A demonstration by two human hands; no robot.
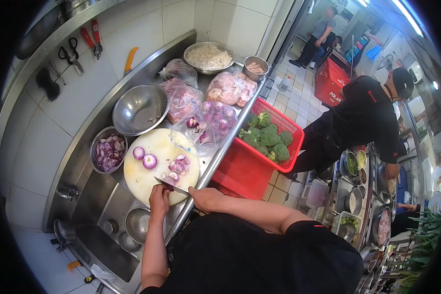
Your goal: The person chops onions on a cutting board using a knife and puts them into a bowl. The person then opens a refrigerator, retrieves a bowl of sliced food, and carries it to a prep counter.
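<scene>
Head view: holding the knife (173,185) in the closed right grip (207,199), slanted across the board (136,183) beside the cut onion (180,164), toward the curled left grip (159,199), too hidden to tell if holding anything.

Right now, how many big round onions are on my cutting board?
2: the smaller onion near the left edge of the board, the larger onion beside it, nearer the knife. I left out the cut pieces; your left hand may hide another.
</scene>
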